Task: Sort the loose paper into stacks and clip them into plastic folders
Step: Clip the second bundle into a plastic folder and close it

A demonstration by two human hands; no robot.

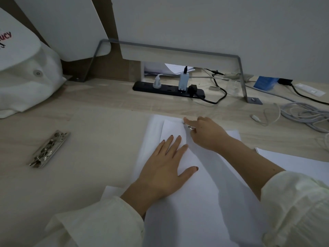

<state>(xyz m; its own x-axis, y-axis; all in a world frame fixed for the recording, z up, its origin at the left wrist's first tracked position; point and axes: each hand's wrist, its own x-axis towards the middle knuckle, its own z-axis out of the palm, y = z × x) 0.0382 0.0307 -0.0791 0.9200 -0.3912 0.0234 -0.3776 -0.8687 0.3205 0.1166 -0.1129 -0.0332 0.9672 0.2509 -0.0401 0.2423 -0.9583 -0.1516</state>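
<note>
Two hands: my left hand [165, 164] presses the paper stack [195, 193] flat; right hand [204, 135] pinches a clip [191, 127].
Care: I must square the edges first.

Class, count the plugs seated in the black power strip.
3 in the power strip: a white plug left of middle, a tall white adapter further right, a black plug beside it. None looks hidden.

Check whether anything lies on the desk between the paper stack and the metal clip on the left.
Nothing visible does. The desk between the paper stack and the metal clip shows no object; the left hand rests flat on the stack.
</note>
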